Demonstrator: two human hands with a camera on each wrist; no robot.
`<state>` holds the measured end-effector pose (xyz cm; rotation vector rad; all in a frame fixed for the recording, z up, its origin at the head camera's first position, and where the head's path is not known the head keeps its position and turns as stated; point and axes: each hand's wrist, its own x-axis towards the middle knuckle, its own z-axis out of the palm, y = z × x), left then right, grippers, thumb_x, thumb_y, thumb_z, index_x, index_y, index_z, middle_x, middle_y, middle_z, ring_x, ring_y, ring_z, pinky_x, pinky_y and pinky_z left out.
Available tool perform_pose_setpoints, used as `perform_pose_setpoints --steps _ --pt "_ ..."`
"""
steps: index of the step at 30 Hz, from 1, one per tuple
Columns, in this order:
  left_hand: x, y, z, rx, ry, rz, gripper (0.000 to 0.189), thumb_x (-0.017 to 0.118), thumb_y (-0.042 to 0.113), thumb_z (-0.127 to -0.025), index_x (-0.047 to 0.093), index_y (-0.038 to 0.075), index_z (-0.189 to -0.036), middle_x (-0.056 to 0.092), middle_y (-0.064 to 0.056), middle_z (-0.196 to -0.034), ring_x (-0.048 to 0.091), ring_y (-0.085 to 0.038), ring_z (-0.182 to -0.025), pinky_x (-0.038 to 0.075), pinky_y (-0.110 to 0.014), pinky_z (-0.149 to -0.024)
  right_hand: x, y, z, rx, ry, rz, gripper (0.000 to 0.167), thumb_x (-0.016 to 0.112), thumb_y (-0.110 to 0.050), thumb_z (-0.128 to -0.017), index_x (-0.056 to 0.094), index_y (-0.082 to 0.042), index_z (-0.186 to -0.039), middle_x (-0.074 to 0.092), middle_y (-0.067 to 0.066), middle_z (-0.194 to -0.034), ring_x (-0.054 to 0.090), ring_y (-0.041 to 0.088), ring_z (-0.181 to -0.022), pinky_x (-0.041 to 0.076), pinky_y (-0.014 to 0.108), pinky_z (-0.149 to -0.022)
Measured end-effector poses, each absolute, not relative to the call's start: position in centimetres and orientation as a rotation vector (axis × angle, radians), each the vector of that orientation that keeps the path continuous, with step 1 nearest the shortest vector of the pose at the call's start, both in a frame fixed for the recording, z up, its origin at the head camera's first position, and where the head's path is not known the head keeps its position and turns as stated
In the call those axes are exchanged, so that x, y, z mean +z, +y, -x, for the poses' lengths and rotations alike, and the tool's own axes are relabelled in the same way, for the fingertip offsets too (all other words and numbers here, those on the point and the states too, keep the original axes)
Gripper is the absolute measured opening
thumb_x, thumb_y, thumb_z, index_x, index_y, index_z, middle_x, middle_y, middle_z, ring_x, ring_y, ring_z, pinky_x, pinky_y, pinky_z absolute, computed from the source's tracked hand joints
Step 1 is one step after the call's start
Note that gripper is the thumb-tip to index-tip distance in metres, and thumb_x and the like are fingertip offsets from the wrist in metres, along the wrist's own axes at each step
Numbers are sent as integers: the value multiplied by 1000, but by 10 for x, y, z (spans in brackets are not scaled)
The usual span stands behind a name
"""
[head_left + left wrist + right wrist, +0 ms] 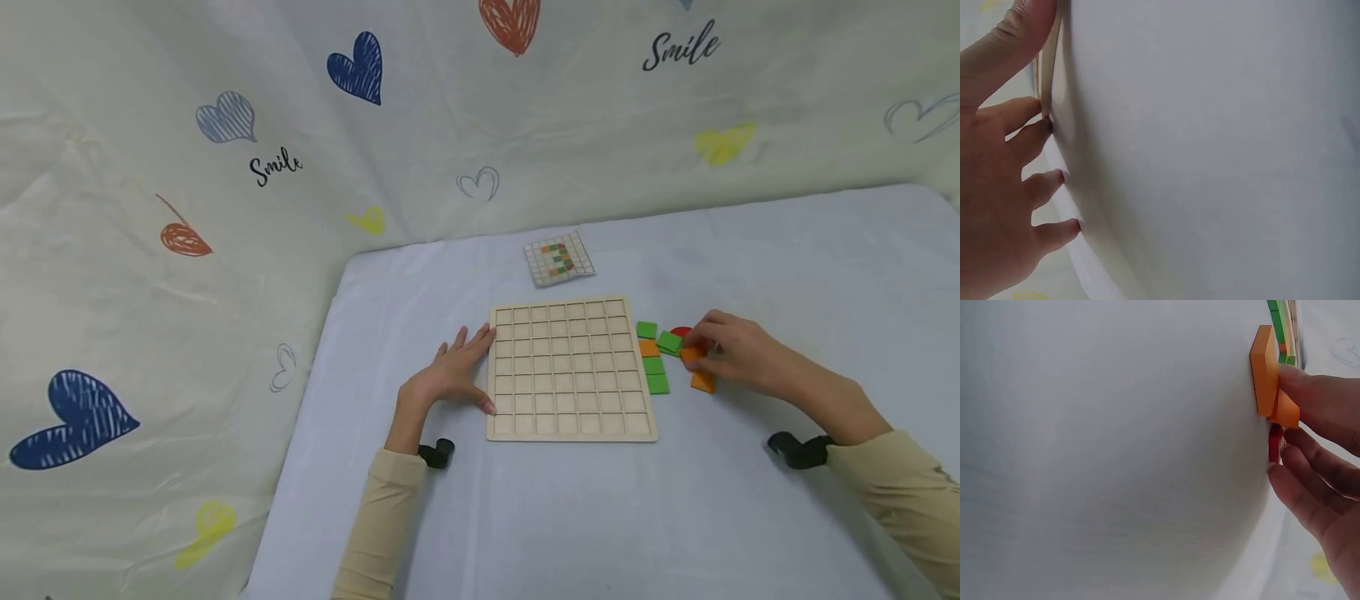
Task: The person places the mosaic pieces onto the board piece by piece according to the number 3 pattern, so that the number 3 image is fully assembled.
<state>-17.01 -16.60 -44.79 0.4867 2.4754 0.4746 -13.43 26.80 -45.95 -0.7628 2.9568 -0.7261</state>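
A wooden grid board [567, 371] lies flat on the table. Along its left edge my left hand [455, 372] rests with fingers spread and thumb apart; the left wrist view shows the fingertips [1072, 225] down at the cloth and the board's rim [1051, 69]. To the right of the board, my right hand [738, 352] pinches an orange tile [1286, 411] between thumb and fingers. Another orange tile [702, 382] lies just below that hand. A red piece [681, 332] shows partly behind its fingers. Green tiles [656, 384] and an orange one [648, 348] line the board's right edge.
Beyond the board lies a small pattern card [559, 258] with coloured squares on a grid. A white cloth [570, 525] covers the table. Behind and to the left hangs a curtain [420, 150] printed with hearts. Dark wrist devices [799, 451] sit under both wrists.
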Motion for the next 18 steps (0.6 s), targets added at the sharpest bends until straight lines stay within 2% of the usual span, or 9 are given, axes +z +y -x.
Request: perform_pose_setpoints --steps 5,9,18 --pt "-448 -164 170 474 2480 -492 133 95 40 -71 6 20 -167 -2 4 -174 -12 -29 -160 -4 -57 -128 -459 267 135 -751 2929 711 27 89 -6 -76 69 -3 -93 65 -1 -86 57 15 -78 51 24 -64" --pt "-446 -163 170 475 2474 -497 132 95 38 -71 6 19 -167 -3 4 -174 -12 -29 -160 -3 -59 -128 -459 267 133 -788 2921 715 24 87 -3 -78 71 -3 -95 69 -3 -87 60 15 -77 54 24 -65" --pt "-436 -152 174 481 2450 -449 131 96 31 -72 7 15 -167 -2 0 -175 -9 -31 -160 3 -58 -128 -461 265 130 -888 3030 879 30 90 3 -70 77 -9 -94 74 -3 -91 61 2 -76 57 22 -63"
